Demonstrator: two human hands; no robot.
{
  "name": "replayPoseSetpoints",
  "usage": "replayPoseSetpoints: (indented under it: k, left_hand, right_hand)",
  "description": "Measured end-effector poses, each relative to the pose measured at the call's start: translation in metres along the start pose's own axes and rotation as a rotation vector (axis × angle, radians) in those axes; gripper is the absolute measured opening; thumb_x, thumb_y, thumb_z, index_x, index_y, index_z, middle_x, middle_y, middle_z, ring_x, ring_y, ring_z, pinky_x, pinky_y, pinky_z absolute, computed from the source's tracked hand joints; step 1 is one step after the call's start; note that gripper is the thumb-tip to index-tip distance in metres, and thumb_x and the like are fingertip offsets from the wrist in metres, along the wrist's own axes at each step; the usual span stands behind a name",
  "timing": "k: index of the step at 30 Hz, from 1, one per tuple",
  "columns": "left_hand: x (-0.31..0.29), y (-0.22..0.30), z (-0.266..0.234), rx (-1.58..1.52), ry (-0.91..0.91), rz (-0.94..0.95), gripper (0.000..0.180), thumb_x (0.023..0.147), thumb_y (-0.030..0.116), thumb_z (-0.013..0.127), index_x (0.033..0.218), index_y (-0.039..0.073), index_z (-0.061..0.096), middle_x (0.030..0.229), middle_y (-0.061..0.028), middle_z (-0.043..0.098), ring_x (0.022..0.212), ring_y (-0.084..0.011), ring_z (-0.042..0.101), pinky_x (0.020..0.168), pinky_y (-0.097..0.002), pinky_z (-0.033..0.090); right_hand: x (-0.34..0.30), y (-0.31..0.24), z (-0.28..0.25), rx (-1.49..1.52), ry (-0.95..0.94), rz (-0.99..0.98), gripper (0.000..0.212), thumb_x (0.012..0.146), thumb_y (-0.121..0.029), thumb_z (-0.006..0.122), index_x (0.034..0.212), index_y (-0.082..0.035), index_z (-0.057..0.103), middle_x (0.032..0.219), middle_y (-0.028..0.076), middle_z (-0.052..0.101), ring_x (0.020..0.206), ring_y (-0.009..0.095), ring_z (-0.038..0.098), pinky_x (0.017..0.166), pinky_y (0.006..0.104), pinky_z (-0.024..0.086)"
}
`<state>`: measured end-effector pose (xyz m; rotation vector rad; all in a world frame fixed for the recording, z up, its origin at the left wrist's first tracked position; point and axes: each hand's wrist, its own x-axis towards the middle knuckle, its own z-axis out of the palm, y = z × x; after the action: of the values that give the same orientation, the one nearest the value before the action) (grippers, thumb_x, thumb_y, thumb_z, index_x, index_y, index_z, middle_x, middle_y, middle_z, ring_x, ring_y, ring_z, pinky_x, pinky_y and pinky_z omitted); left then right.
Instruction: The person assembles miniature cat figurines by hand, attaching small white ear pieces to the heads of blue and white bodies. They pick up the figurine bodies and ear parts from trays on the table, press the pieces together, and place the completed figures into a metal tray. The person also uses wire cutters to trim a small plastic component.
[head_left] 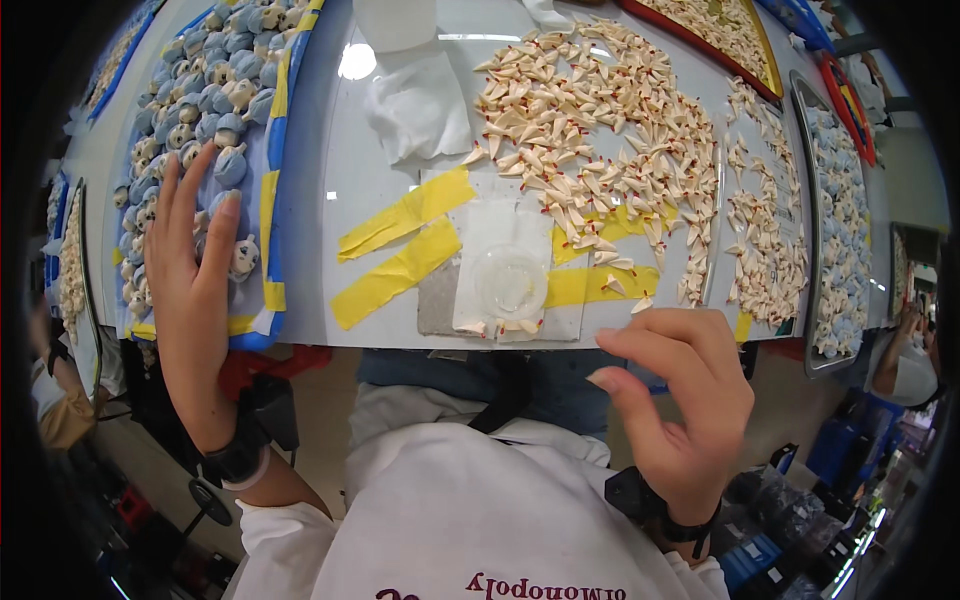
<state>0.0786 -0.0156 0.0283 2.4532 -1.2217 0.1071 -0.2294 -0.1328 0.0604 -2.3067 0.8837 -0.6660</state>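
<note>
My left hand (190, 250) rests over a blue-rimmed tray (284, 130), fingers stretched out and apart among small doll heads with pale blue hair (212, 72). One doll head (243, 258) lies face up beside the thumb. At the table's front edge my right hand (690, 395) hangs with fingers curled and thumb apart from the index finger; nothing shows between them. To its left, a small clear round dish (512, 283) sits on a white sheet (490, 222) taped over a grey plate (437, 300). Beyond lies a heap of small cream pointed pieces with red tips (610, 120).
Yellow tape strips (397, 275) cross the table. A crumpled white cloth (420, 110) and a white container (395, 22) are at the back. More cream pieces (765, 230) and a metal tray (801, 105) of blue-haired heads stand to the right. Another person (908, 365) is at far right.
</note>
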Motion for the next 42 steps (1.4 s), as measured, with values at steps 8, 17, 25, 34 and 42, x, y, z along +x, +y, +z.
replayPoseSetpoints:
  k: [8,17,25,34,42]
  left_hand:
    - [-0.003,0.012,-0.007,-0.199,0.08,-0.046,0.033,0.088,0.022,0.061,0.118,0.009,0.061,0.13,-0.0128,0.05,0.122,-0.024,0.046,0.101,-0.0339,0.034]
    - [-0.005,0.013,-0.009,-0.26,0.151,0.109,0.021,0.084,0.006,0.062,0.105,0.005,0.065,0.119,-0.0086,0.059,0.109,-0.021,0.055,0.09,-0.0291,0.041]
    - [-0.004,0.03,-0.019,-0.136,0.228,0.214,0.019,0.083,-0.002,0.059,0.1,0.003,0.066,0.105,-0.0087,0.064,0.098,-0.0219,0.06,0.082,-0.0307,0.046]
    - [0.003,0.109,-0.007,-0.313,-0.201,0.363,0.042,0.081,-0.005,0.054,0.121,0.008,0.057,0.131,-0.0134,0.051,0.114,-0.0343,0.051,0.095,-0.0366,0.041]
    - [0.007,0.108,0.007,-0.169,-0.154,0.246,0.024,0.081,0.002,0.059,0.105,0.004,0.056,0.111,-0.0135,0.055,0.1,-0.034,0.056,0.082,-0.0399,0.046]
  right_hand:
    - [-0.004,0.004,0.004,-0.026,0.034,-0.016,0.024,0.062,0.001,0.072,0.085,-0.003,0.067,0.078,0.006,0.06,0.072,0.023,0.055,0.064,0.0323,0.04]
    - [-0.008,0.0,-0.001,-0.035,0.052,-0.029,0.024,0.06,0.003,0.071,0.083,-0.003,0.068,0.076,0.006,0.061,0.069,0.023,0.055,0.063,0.0314,0.039]
    - [-0.002,0.0,-0.006,-0.064,0.059,-0.106,0.025,0.06,0.003,0.071,0.084,-0.003,0.067,0.076,0.006,0.061,0.068,0.022,0.054,0.062,0.0321,0.039]
    - [-0.008,0.001,-0.012,-0.044,0.033,-0.108,0.024,0.061,0.002,0.071,0.085,-0.003,0.067,0.076,0.006,0.061,0.069,0.022,0.055,0.062,0.0325,0.039]
    - [-0.023,0.018,-0.022,-0.065,0.068,-0.06,0.021,0.064,0.002,0.07,0.084,-0.002,0.067,0.077,0.006,0.062,0.069,0.023,0.055,0.063,0.033,0.04]
